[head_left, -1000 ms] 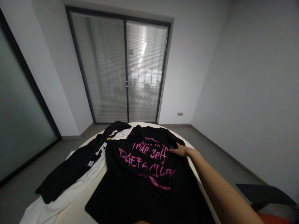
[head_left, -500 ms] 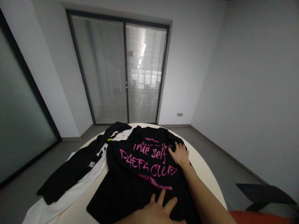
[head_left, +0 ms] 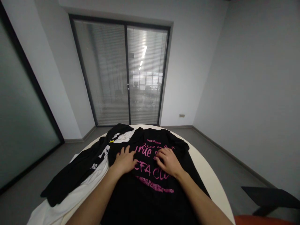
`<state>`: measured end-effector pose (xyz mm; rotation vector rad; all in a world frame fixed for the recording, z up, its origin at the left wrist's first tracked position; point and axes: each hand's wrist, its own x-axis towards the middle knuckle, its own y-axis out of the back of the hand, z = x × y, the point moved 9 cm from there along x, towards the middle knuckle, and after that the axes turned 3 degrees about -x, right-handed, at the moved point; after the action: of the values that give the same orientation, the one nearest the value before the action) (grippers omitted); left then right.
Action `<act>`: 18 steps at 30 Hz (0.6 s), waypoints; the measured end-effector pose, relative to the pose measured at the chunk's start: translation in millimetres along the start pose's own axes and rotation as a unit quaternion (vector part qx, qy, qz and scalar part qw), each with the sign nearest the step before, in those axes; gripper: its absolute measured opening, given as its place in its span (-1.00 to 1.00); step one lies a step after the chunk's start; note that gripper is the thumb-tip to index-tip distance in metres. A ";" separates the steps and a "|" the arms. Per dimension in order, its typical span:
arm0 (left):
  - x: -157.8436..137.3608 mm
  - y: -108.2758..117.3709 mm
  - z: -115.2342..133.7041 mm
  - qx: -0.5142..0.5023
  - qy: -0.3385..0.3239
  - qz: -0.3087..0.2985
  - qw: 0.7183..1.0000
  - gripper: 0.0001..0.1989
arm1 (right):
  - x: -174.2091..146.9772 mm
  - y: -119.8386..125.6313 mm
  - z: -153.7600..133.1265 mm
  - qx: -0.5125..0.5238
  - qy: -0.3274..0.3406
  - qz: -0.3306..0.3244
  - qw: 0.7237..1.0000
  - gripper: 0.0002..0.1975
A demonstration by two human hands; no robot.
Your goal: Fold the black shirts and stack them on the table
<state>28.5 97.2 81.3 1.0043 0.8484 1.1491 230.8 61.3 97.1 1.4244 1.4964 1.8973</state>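
Observation:
A black T-shirt [head_left: 150,200] with pink lettering lies spread over the table, its printed side up and its collar end at the far edge. My left hand [head_left: 124,160] rests on the left part of the shirt's print, fingers spread. On the right part of the lettering lies my right hand [head_left: 169,162], its fingers slightly bent and apart, covering some letters. Neither hand grips the cloth. To the left of the shirt is a black garment [head_left: 70,172] with white and yellow print, lying on top of white cloth [head_left: 50,211].
The round cream table [head_left: 212,178] shows its bare rim on the right. A dark chair part [head_left: 269,195] and an orange-red seat [head_left: 264,220] stand at the lower right. Beyond the table are a framed glass door with blinds [head_left: 126,72] and grey walls.
My left hand has moved forward from the near part of the shirt onto the left of the print. My right hand has shifted inward from the right sleeve onto the lettering.

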 end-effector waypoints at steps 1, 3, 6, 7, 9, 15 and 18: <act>8.7 0.7 -14.6 -0.038 0.009 0.005 0.999 -0.42 | 2.3 -2.0 -21.6 0.012 0.040 -0.013 0.999 -0.74; 21.7 1.7 -34.8 -0.120 -0.002 -0.006 0.993 -0.44 | 4.1 -4.8 -65.8 0.024 0.113 -0.026 0.993 -0.75; 30.7 10.9 -52.5 -0.175 -0.021 -0.012 0.984 -0.46 | -1.7 -16.7 -134.1 0.039 0.241 -0.081 0.966 -0.73; 31.6 15.1 -55.9 -0.192 -0.025 -0.007 0.981 -0.44 | -4.6 -21.4 -153.3 0.044 0.274 -0.104 0.955 -0.71; 32.3 22.3 -59.5 -0.225 -0.031 0.005 0.974 -0.41 | -4.5 -31.0 -176.8 0.034 0.281 -0.146 0.948 -0.68; 34.7 26.3 -61.8 -0.268 -0.035 0.016 0.963 -0.39 | 6.7 -49.4 -187.9 0.050 0.184 -0.192 0.963 -0.57; 34.7 29.6 -61.7 -0.277 -0.036 0.022 0.960 -0.39 | -0.3 -44.2 -195.5 0.113 0.223 -0.154 0.956 -0.52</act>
<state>-30.5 145.9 87.4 0.5945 0.4055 1.2837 52.6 -26.0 69.2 0.7980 2.0592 1.9756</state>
